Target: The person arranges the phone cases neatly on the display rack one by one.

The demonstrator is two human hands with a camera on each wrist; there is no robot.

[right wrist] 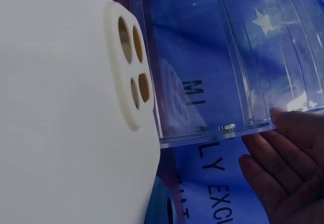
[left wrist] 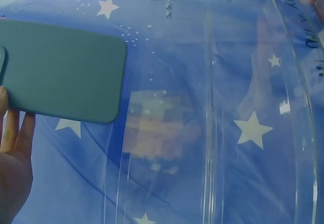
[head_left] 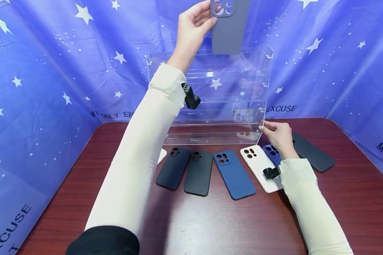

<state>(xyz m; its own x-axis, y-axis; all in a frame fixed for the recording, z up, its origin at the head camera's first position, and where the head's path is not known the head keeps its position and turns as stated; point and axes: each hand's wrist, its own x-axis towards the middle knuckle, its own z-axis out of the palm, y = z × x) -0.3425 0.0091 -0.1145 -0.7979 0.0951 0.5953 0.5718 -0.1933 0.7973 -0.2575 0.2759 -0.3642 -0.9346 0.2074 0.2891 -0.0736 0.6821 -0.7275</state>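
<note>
My left hand (head_left: 193, 30) is raised at the top of the head view and grips a grey phone case (head_left: 227, 37) by its side, near the camera cutout. The case hangs upright over the top of a clear acrylic display rack (head_left: 194, 139) with several tiers. In the left wrist view the plain back of the grey case (left wrist: 66, 72) shows at the left, apart from the rack's tiers. Low on the rack's right side panel, my right hand (head_left: 279, 138) pinches the edge, thumb (right wrist: 296, 125) on one side and fingers on the other.
Before the rack lie two black cases (head_left: 173, 169) (head_left: 198, 174), a blue case (head_left: 235, 175) and a white case (head_left: 258, 166). A dark blue case (head_left: 271, 153) and a dark grey case (head_left: 316, 154) lie at the right. Another white case (head_left: 162, 155) is partly hidden by my left sleeve. A starry curtain (head_left: 44, 88) surrounds the table.
</note>
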